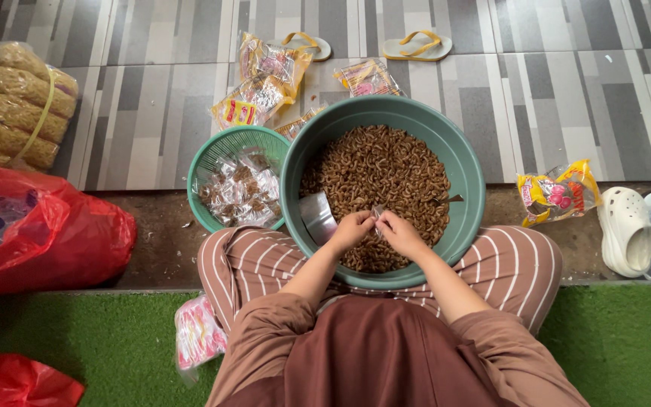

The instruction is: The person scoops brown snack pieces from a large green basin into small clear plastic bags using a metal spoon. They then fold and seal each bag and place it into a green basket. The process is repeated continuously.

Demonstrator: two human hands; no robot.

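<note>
Two hands, left hand [350, 228] and right hand [401, 234], pinch-grip one small clear packet [377, 215] over the basin [465, 162].

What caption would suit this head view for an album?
Both hands pinch a small clear packet over a green basin of brown snacks.

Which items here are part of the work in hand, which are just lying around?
In use: left hand, right hand, small clear packet between them, big green basin of brown snacks, green basket of filled packets.

Lying about: flip-flops, white clogs, red plastic bag, bundled noodle packs.
</note>
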